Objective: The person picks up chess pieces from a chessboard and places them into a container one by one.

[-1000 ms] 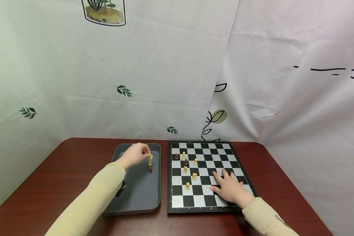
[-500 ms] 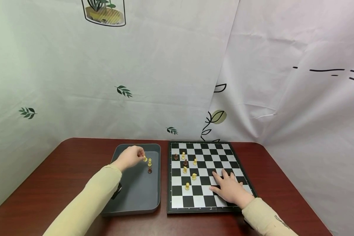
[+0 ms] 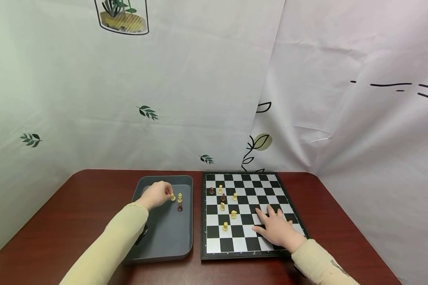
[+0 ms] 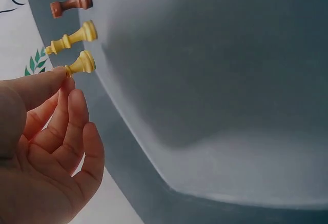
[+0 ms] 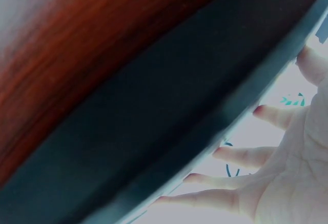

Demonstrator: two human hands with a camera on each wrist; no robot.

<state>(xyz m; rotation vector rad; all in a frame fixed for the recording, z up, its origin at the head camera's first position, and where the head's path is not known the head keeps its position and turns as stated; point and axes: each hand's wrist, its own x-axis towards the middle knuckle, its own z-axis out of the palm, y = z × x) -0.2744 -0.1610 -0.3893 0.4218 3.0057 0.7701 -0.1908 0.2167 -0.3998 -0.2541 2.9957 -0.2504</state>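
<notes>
My left hand (image 3: 159, 194) pinches a small yellow chess piece (image 4: 82, 64) by its top between thumb and forefinger, low over the grey tray (image 3: 167, 241). Its top is hidden by the fingertips. Right beside it in the tray stands a taller yellow chess piece (image 4: 72, 37), then a brown rook (image 4: 72, 2), roughly in a row. My right hand (image 3: 277, 229) rests with fingers spread on the near right part of the black-and-white chessboard (image 3: 232, 255). In the right wrist view, its fingertips lie along the board's edge.
Several yellow pieces, among them a yellow chess piece (image 3: 225, 227) nearest me, stand on the board's left side with two brown ones, including a brown piece (image 3: 211, 191). Tray and board sit side by side on a dark red table (image 3: 75, 213). A printed white curtain (image 3: 199, 79) hangs behind.
My left hand has brought the yellow piece from over the taller yellow one leftward and down, close to the tray floor beside it. The right hand stays on the board.
</notes>
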